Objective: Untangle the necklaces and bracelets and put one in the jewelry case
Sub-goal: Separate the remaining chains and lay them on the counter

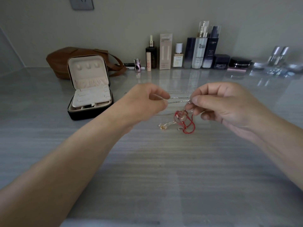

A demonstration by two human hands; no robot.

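Left hand and right hand are raised over the middle of the tabletop. Each pinches a thin silver chain, which is stretched between them in near-level strands; the fingers of both hands are curled on it. Just below the right hand, a red cord bracelet is tangled with gold-coloured pieces, low end on the tabletop. Jewelry case open, lid upright, toward the far left edge, apart from the tangle. Brown bag behind it. Cosmetics bottles line the far edge.

Two bare forearms, uncovered along all their visible length, end in a bare left hand and right hand, both over the grey streaked glossy tabletop; the right thumbnail is short and plain.
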